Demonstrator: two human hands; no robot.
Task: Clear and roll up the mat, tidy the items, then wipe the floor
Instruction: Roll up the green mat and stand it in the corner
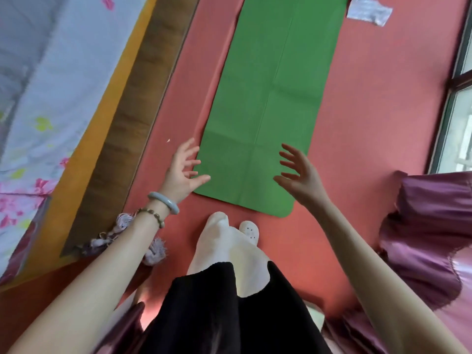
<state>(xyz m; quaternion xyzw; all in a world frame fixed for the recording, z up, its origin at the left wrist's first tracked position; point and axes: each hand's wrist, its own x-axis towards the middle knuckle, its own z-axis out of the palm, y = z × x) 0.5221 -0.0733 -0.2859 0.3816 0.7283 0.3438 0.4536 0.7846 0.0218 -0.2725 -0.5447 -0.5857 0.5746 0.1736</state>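
Two bare hands reach forward and down, both spread wide with fingers apart, holding nothing. The left hand (182, 172) hovers at the near left corner of a green mat (270, 98), its thumb and fingertips over the mat's edge; whether it touches the mat cannot be told. The right hand (298, 172) is raised over the mat's near right part, palm turned inward toward the left hand.

The mat lies flat and unrolled on a red floor (370, 111), its near end between the hands and its length stretching away from them. Far beyond the right hand, beside the mat's far right corner, a crumpled white scrap (369, 10) lies on the floor.

On the left wrist sit a pale bangle (163, 202) and a bead bracelet (150, 215). Left of the left hand runs a wooden bed frame (132, 118) with a flowered sheet (51, 72). Right of the right arm hangs a purple curtain (434, 226) below a window (459, 98). Between the forearms, white-clad feet (222, 241) stand just short of the mat's near edge.
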